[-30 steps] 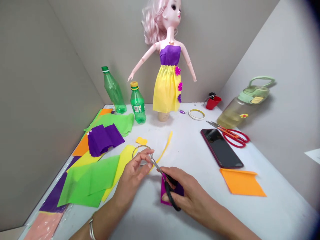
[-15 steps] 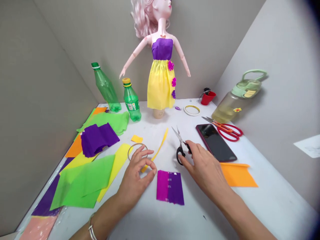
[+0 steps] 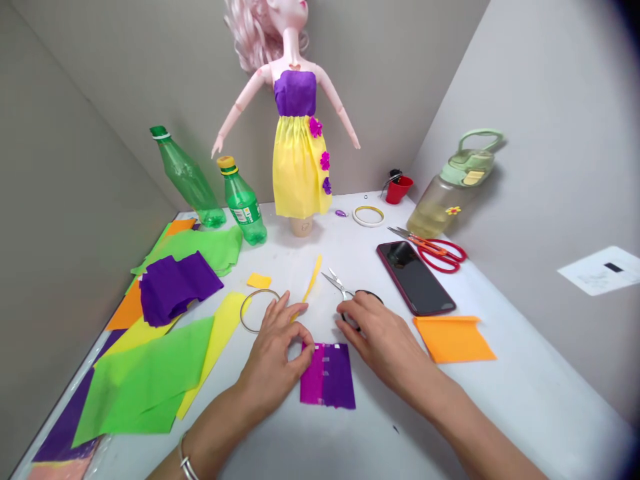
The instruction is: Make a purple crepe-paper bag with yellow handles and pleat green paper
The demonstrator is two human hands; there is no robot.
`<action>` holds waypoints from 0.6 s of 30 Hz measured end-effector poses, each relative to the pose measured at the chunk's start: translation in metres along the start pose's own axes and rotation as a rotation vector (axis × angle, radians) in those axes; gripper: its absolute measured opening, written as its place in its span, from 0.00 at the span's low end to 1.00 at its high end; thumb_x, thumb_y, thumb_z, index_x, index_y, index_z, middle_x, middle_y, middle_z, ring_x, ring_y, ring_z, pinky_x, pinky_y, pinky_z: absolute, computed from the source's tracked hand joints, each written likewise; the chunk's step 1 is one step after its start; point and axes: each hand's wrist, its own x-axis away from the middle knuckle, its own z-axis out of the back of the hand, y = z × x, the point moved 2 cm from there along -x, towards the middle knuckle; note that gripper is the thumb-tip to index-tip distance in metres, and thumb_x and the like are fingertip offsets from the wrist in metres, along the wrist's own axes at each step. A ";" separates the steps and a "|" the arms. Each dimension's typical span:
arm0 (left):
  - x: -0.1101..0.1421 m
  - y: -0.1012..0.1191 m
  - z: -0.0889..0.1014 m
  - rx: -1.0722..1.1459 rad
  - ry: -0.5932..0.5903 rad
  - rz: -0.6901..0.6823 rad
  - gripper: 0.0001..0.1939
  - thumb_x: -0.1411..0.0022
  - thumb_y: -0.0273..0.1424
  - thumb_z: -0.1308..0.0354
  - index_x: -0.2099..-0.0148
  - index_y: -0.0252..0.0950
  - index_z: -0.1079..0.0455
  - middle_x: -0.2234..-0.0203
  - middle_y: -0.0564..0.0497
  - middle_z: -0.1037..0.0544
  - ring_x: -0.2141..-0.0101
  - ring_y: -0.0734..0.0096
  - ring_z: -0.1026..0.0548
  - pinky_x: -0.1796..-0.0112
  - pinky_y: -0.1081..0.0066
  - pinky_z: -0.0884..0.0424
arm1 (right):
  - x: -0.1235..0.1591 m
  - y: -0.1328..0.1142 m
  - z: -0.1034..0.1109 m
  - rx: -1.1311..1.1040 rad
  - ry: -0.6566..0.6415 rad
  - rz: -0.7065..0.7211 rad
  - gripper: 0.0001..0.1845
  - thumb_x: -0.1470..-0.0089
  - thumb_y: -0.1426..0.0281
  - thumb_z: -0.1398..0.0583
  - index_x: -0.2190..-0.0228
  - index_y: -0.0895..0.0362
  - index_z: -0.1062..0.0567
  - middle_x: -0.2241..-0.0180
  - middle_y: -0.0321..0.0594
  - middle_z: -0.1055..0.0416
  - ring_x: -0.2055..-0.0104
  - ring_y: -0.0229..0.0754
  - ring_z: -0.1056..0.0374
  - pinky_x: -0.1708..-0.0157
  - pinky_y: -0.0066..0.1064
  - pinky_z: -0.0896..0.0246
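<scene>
My left hand (image 3: 273, 353) is curled, thumb and forefinger pinched together at the top left corner of a small magenta and purple paper piece (image 3: 327, 377). What the pinch holds is too small to make out. My right hand (image 3: 377, 333) lies with fingers stretched out over the black handles of small silver scissors (image 3: 345, 290), which rest on the white table (image 3: 380, 440), blades pointing away to the left. A thin metal ring (image 3: 257, 310) and a yellow paper strip (image 3: 313, 280) lie just beyond my left hand.
A doll (image 3: 299, 153) in a purple and yellow paper dress stands at the back, beside two green bottles (image 3: 244, 203). Green (image 3: 150, 380), purple (image 3: 175, 287), yellow and orange sheets cover the left. A phone (image 3: 415, 277), red scissors (image 3: 440, 250), orange paper (image 3: 453, 339) and a jug (image 3: 450, 193) are on the right.
My right hand carried the small scissors away from the paper piece and laid them on the table. My left hand moved down to the paper's corner. The view shifted right.
</scene>
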 end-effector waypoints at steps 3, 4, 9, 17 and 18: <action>-0.002 0.002 0.000 -0.112 -0.050 0.009 0.07 0.43 0.23 0.44 0.70 0.39 0.29 0.42 0.48 0.29 0.34 0.52 0.49 0.36 0.41 0.58 | 0.002 -0.004 0.001 -0.065 -0.034 0.018 0.06 0.39 0.74 0.43 0.61 0.56 0.26 0.63 0.42 0.31 0.60 0.46 0.32 0.65 0.34 0.38; -0.002 0.002 -0.001 -0.153 -0.068 0.014 0.07 0.42 0.23 0.44 0.69 0.39 0.30 0.42 0.48 0.30 0.34 0.52 0.49 0.36 0.42 0.58 | 0.002 -0.005 0.001 -0.065 -0.031 0.015 0.06 0.39 0.74 0.43 0.61 0.56 0.26 0.63 0.42 0.30 0.60 0.46 0.31 0.66 0.33 0.38; -0.003 0.005 -0.002 -0.268 -0.115 0.011 0.06 0.42 0.23 0.46 0.69 0.38 0.31 0.41 0.48 0.32 0.33 0.54 0.51 0.36 0.43 0.57 | 0.003 -0.006 0.001 -0.049 -0.006 0.025 0.05 0.40 0.74 0.43 0.65 0.57 0.26 0.66 0.41 0.30 0.62 0.45 0.32 0.67 0.33 0.40; -0.003 0.001 -0.003 -0.306 -0.109 -0.009 0.06 0.42 0.23 0.45 0.69 0.38 0.30 0.42 0.47 0.31 0.33 0.53 0.51 0.36 0.42 0.56 | 0.004 -0.014 -0.003 -0.045 -0.055 0.099 0.07 0.39 0.76 0.43 0.68 0.58 0.25 0.68 0.40 0.32 0.64 0.43 0.34 0.67 0.31 0.43; -0.003 0.001 -0.003 -0.312 -0.109 -0.012 0.06 0.42 0.24 0.45 0.69 0.38 0.30 0.41 0.47 0.31 0.33 0.52 0.51 0.36 0.42 0.56 | 0.004 -0.016 -0.002 -0.040 -0.069 0.123 0.08 0.39 0.76 0.43 0.69 0.57 0.25 0.69 0.40 0.32 0.65 0.43 0.34 0.67 0.31 0.44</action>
